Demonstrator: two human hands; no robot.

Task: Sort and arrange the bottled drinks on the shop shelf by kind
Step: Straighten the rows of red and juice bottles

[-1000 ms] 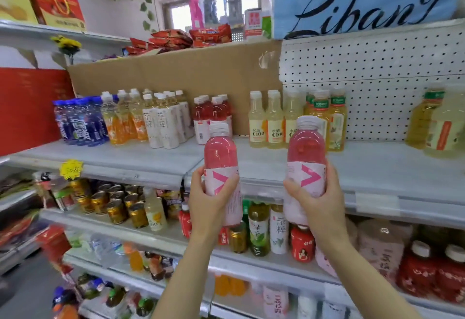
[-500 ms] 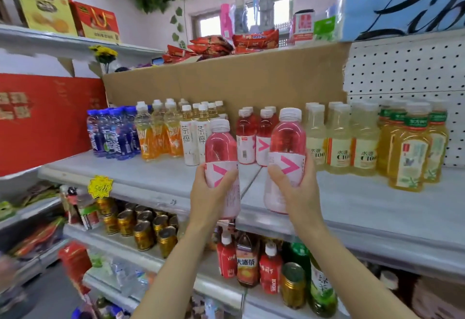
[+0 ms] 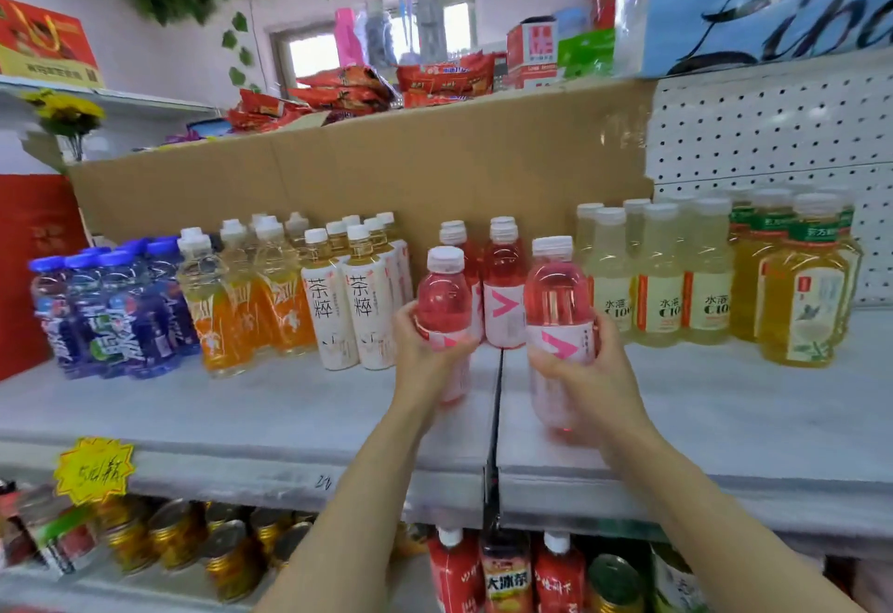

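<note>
My view has moved closer to the grey shelf (image 3: 241,409), which fills the middle of the frame. Bare shelf lies in front of the rows. My left grip (image 3: 425,351) wraps one pink bottle (image 3: 444,293); my right grip (image 3: 575,366) wraps another pink bottle (image 3: 555,293). Both are now lower, right before the pink row (image 3: 502,274).

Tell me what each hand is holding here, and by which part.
The left hand grips one pink bottle around its labelled lower body. The right hand grips a second pink bottle the same way, around the label.
</note>
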